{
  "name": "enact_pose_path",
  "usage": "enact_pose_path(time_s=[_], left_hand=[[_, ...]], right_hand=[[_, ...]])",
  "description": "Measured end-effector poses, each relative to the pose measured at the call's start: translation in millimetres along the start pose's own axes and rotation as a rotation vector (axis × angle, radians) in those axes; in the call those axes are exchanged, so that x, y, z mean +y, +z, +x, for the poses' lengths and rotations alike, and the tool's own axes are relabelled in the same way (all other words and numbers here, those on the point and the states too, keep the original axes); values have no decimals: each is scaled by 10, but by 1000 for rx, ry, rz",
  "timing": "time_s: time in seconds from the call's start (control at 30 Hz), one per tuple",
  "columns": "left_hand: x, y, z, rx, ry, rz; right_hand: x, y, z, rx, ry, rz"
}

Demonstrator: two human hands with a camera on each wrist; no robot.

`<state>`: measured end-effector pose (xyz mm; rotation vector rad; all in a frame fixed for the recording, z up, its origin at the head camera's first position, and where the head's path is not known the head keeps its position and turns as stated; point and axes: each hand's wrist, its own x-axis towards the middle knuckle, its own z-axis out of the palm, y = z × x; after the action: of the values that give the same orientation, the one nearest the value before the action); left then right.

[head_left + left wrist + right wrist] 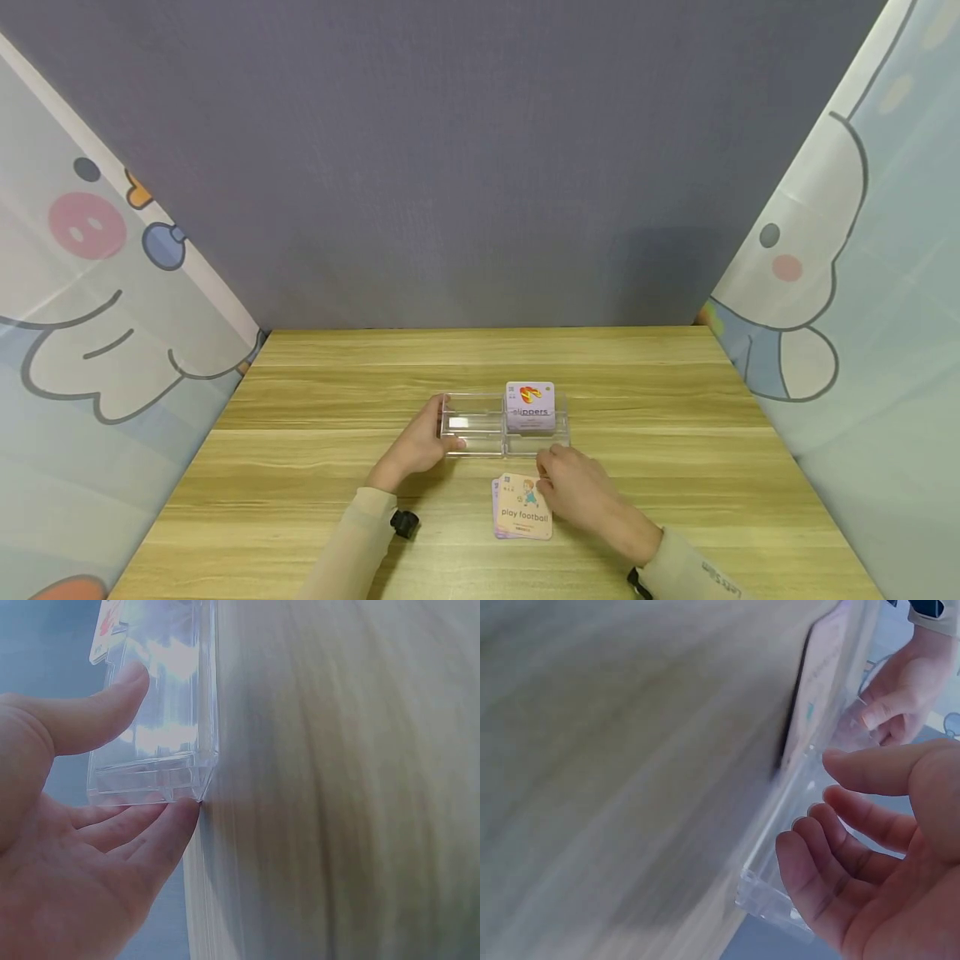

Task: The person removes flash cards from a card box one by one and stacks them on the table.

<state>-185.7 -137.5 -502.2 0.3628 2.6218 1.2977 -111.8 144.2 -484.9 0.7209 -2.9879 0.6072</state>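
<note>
A clear plastic card holder (474,423) with several compartments lies on the table in the head view. My left hand (417,443) grips its left end, thumb (112,712) over the front and fingers against the end wall. In the back right compartment stands a purple-bordered slippers card (530,402). My right hand (583,490) is at the holder's front right corner, fingers loosely curled with nothing between them in the right wrist view. Close to its fingertips lies a small stack topped by a cream play football card (523,518); a purple edge shows beneath.
The wood-grain table (300,467) ends at a grey back panel (480,183). Cartoon-printed curtains (795,250) hang at both sides. A dark wrist device (405,523) is worn at the left sleeve.
</note>
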Motion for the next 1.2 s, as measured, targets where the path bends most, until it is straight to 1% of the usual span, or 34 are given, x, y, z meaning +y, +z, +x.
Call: enact_pose_path(time_s=[0.27,0.5,0.7,0.8,0.9,1.1,1.2], left_hand=[[-1,-1,-3,3,5,4],[-1,-1,2,4,-1,13],[4,1,6,3,-3,15],[5,1,5,3,-6,12],[2,1,6,3,-6,7],[-11,1,8,4,-5,11],[-11,4,10,2,-1,7]], right_hand=[[-15,-108,55,-5,57,6],[-20,-181,85,46,34,28],[-4,-242,117,93,25,16],[17,-270,133,114,32,9],[39,-292,147,117,51,14],[54,-347,160,117,83,58],[59,-374,160,138,82,70]])
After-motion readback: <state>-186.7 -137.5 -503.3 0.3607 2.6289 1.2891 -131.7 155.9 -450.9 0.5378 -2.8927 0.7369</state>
